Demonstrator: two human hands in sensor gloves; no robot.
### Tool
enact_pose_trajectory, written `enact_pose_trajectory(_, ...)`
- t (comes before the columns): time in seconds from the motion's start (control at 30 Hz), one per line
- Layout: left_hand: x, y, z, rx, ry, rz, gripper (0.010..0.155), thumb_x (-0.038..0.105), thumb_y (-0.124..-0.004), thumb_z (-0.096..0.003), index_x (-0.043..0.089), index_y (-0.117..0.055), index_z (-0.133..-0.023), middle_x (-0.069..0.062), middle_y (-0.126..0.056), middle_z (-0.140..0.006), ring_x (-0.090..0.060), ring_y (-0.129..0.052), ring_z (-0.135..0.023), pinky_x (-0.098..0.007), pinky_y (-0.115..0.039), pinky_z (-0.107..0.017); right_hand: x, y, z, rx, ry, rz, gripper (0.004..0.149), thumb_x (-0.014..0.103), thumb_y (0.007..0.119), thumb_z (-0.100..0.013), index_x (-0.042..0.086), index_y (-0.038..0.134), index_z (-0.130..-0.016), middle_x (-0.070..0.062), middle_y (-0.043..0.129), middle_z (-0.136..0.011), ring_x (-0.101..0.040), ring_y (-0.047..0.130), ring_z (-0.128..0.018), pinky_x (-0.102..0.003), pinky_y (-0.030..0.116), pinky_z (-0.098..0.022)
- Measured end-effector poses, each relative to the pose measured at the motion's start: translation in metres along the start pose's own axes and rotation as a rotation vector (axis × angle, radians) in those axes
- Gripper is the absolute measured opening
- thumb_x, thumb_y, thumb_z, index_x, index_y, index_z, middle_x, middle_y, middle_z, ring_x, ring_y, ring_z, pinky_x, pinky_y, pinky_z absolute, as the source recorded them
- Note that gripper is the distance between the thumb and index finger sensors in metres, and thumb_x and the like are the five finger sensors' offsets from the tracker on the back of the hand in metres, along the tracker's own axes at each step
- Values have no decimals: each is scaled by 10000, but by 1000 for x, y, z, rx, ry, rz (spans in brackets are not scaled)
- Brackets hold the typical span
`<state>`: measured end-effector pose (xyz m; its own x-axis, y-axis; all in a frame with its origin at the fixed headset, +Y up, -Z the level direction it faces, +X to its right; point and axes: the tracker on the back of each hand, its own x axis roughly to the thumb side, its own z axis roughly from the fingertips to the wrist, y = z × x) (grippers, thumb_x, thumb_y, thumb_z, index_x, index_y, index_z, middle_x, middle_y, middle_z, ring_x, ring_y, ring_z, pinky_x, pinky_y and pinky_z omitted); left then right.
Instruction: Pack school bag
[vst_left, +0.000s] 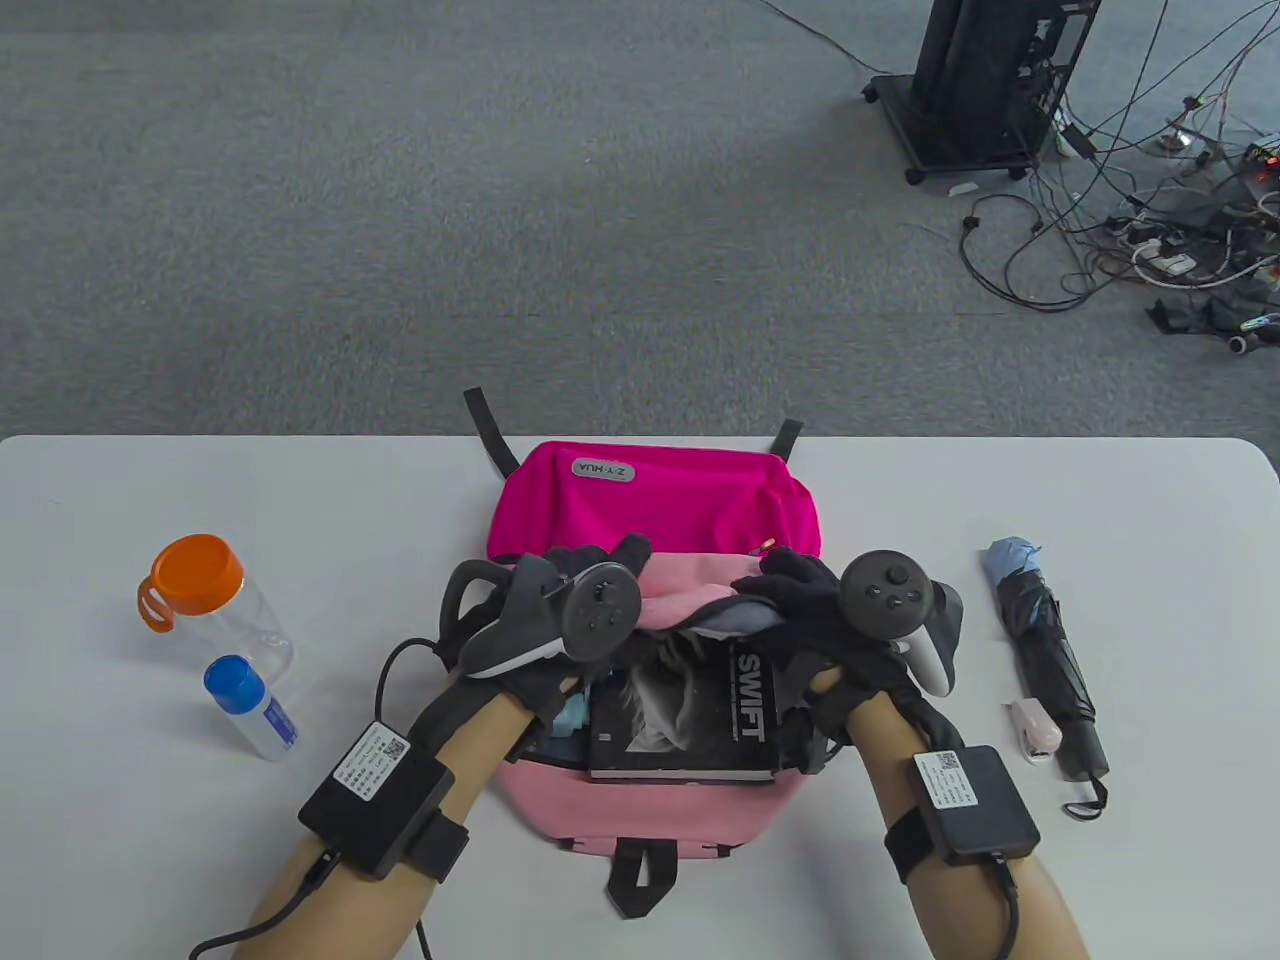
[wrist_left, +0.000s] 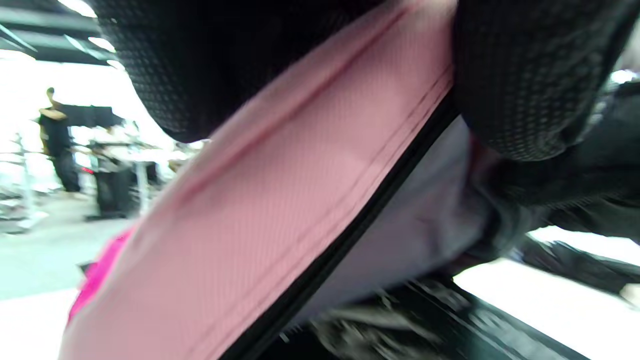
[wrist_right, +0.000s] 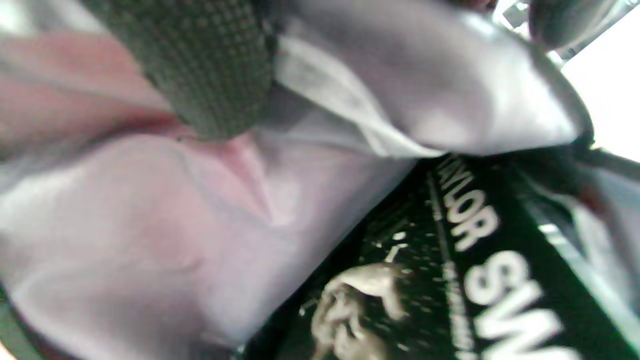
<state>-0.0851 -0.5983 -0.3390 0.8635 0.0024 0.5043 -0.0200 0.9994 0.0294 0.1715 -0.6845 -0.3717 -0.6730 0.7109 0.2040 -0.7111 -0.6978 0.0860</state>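
Table view: pink school bag (vst_left: 655, 500) lies mid-table, both hands, left hand (vst_left: 560, 600) and right hand (vst_left: 810, 600), gripping its opening flap over a black book (vst_left: 700, 720). Left wrist view: fingers (wrist_left: 525, 75) pinch the pink edge. Right wrist view: finger (wrist_right: 215, 65) presses grey lining.

This looks like a lab or office workspace set up for recording. A plain white table (vst_left: 200, 480) stands on grey office carpet (vst_left: 400, 200). Beyond it, a black wheeled equipment stand (vst_left: 975, 90) sits amid a tangle of loose cables and power strips (vst_left: 1160, 240) spread over the floor. In the left wrist view, bright ceiling lights (wrist_left: 75, 7) and a standing person (wrist_left: 57, 140) beside further desks and equipment appear in the blurred background.
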Motion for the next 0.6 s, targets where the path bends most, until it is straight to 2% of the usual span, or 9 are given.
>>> enact_pose_trajectory(0.1,17,-20,0,-69,-84,-64,872,584,-887,-419,179,-570,-1123,45,-1041,-602,-184,-1066,-477,-451,-953,-464,-9,-5,11,59,11,92,649,435,905,-416,126,785,-973,-347,594,-1087,-618,522,-995,-827,540,-610)
enact_pose_trajectory(0.13,23,-30,1,-119,-91,-98,882,581,-878,-427,168,-540,-1129,51,-1037,-585,-177,-1064,-461,-448,-955,-456,-13,-7,13,58,61,140,740,480,906,-406,90,728,-1010,-356,585,-1091,-631,531,-990,-827,548,-609)
enact_pose_trajectory(0.23,40,-56,8,-224,-131,-164,882,557,-850,-455,195,-431,-1142,47,-1020,-590,-184,-1051,-461,-458,-946,-466,-34,-6,9,150,220,245,884,477,899,-416,30,531,-1084,-388,501,-1104,-652,489,-988,-823,526,-616)
enact_pose_trajectory(0.3,53,-71,16,-257,-151,-244,853,527,-848,-473,253,-384,-1134,38,-1020,-596,-187,-1050,-450,-454,-949,-455,-50,-3,4,154,311,295,905,444,901,-422,9,474,-1090,-404,462,-1102,-667,461,-981,-827,507,-616)
enact_pose_trajectory(0.43,76,-99,35,-233,-217,-454,913,546,-849,-460,303,-268,-1121,30,-1016,-612,-176,-1058,-456,-436,-962,-457,-79,10,-7,159,444,349,899,435,896,-424,51,440,-1098,-419,414,-1099,-687,418,-967,-831,476,-608)
enact_pose_trajectory(0.5,82,-113,43,-250,-245,-524,902,541,-842,-466,323,-259,-1118,17,-1013,-632,-183,-1059,-475,-439,-960,-469,-88,23,-13,183,491,354,893,425,889,-432,63,422,-1101,-428,353,-1101,-695,368,-965,-833,446,-615)
enact_pose_trajectory(0.6,85,-129,49,-266,-283,-539,812,486,-834,-484,377,-315,-1099,-23,-990,-613,-210,-1037,-486,-472,-938,-495,-95,34,-22,179,507,365,849,415,854,-447,93,422,-1103,-432,289,-1099,-691,326,-962,-833,419,-618)
